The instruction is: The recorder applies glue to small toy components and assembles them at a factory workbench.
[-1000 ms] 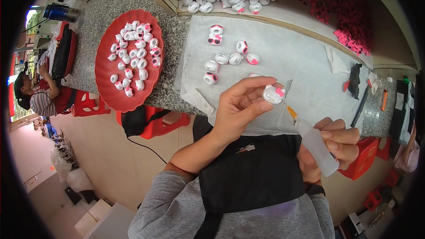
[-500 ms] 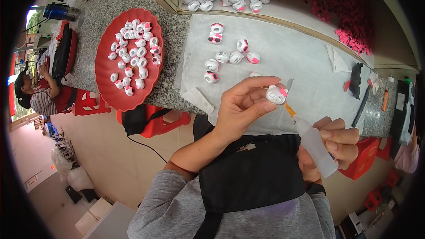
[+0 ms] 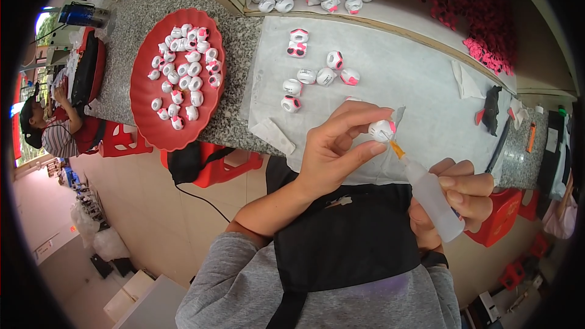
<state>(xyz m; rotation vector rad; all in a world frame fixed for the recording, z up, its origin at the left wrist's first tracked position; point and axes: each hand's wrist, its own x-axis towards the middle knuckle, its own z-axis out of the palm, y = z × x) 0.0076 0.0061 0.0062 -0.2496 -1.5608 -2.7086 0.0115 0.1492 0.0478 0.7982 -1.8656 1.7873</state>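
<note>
Above the pale sheet (image 3: pixel 420 82), the left hand (image 3: pixel 334 151) pinches the white bead (image 3: pixel 380 131), now turned (apparently presenting another side) to the amber nozzle (image 3: pixel 397 149) of the bottle (image 3: pixel 434 201) the right hand (image 3: pixel 468 194) clasps.

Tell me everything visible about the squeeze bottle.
The squeeze bottle looks like cloudy, translucent plastic, with a tapered shoulder and a slim orange-yellow tip. The right hand grips its body, holding it aslant, base toward the person, tip up and leftward. The tip meets or nearly meets the white bead in the left hand; contact is unclear.
</note>
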